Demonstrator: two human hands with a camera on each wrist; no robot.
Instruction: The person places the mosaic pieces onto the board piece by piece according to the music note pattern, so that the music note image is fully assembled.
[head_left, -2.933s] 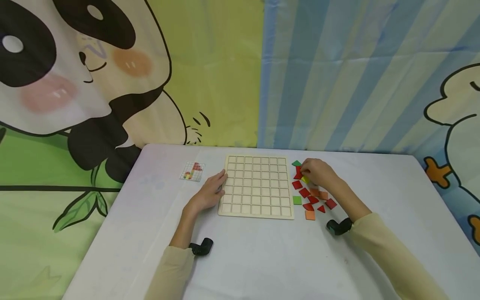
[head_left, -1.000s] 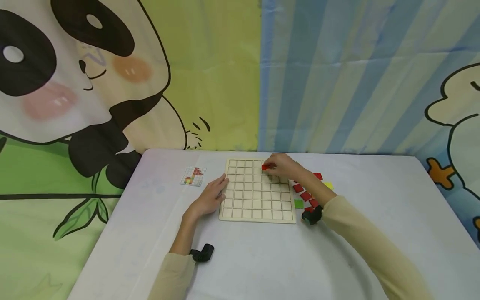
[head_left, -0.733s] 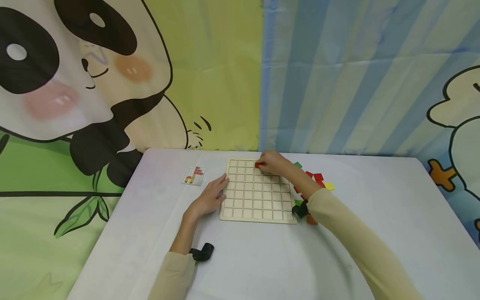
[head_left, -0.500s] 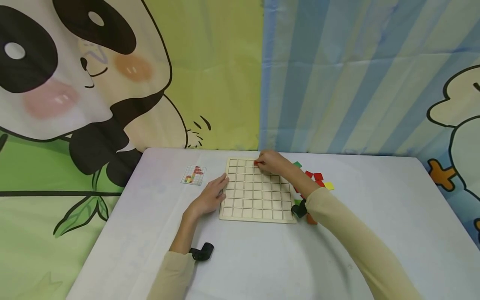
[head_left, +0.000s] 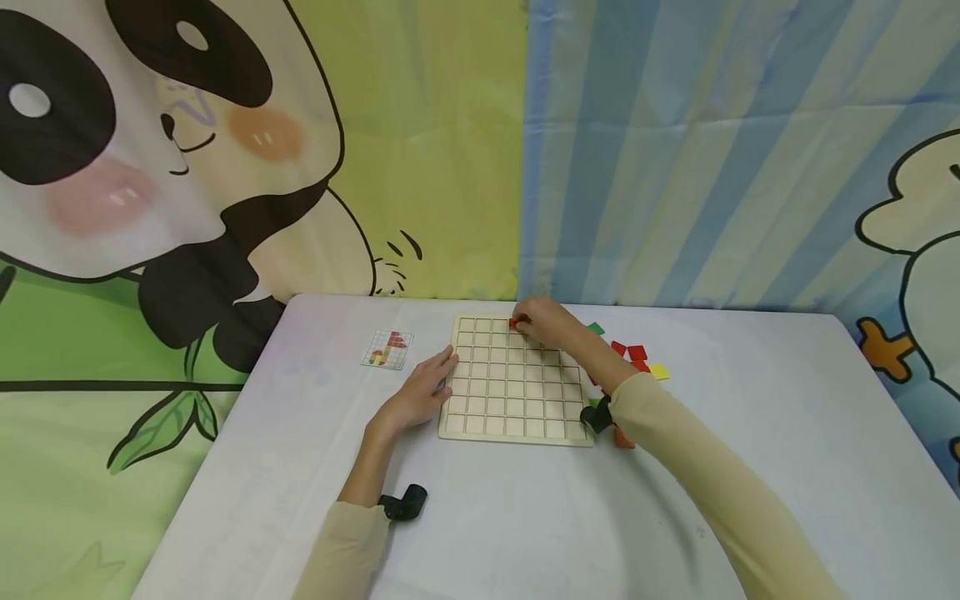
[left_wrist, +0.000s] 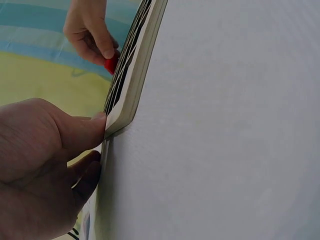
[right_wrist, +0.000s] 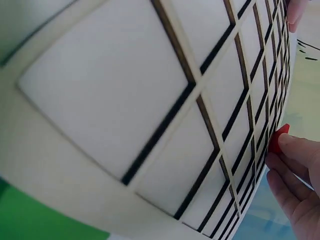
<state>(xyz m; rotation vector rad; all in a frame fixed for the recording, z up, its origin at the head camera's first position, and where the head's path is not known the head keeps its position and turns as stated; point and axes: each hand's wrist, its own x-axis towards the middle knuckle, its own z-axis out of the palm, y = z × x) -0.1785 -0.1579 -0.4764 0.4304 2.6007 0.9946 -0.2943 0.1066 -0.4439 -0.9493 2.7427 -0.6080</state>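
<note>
A pale wooden grid board (head_left: 510,392) lies on the white table. My left hand (head_left: 420,392) rests against its left edge with extended fingers; in the left wrist view the thumb (left_wrist: 82,131) touches the board's side. At the far edge of the grid, my right hand (head_left: 546,322) pinches a small red tile (head_left: 513,323) between thumb and fingers. The right wrist view shows this red tile (right_wrist: 276,140) close to the grid's surface. Its full outline is hidden by the fingers.
A small pattern card (head_left: 386,350) lies left of the board. Right of the board are loose red tiles (head_left: 636,352), a yellow tile (head_left: 657,372), a green piece (head_left: 596,328) and an orange tile (head_left: 623,438), partly hidden by the right arm. A printed curtain hangs behind the table.
My right hand has moved left from the loose tiles to the board's far edge, carrying a red tile. In the last half second it has barely shifted. The left hand stays at the board.
</note>
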